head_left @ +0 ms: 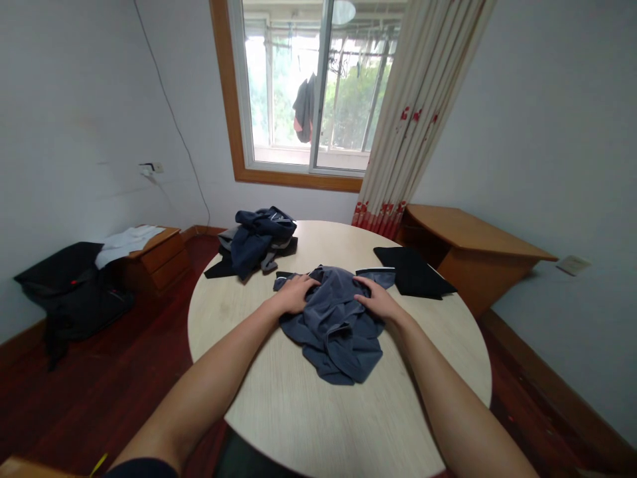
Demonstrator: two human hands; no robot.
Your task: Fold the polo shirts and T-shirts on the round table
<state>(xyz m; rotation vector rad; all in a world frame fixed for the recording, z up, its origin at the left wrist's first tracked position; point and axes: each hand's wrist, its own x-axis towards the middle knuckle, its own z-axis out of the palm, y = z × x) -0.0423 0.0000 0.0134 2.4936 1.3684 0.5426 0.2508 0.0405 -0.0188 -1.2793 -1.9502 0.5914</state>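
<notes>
A grey-blue shirt [343, 332] lies crumpled in a heap at the middle of the round table, its short sleeves, edged in white, spread to both sides at the top. On the heap's left side rests my left hand [296, 293], its fingers stretched over the fabric towards the centre. My right hand [379, 300] lies on the opposite side near the right sleeve. Its thumb and fingers are apart, with the fingertips touching the cloth. Neither hand has the fabric visibly gathered in a grip.
A pile of dark clothes [261, 239] sits at the back left of the round table [343, 425]. A folded black garment [413, 272] lies at the right. Beyond the table stand a wooden desk [478, 229], a small drawer cabinet [162, 259] and a black backpack [79, 292].
</notes>
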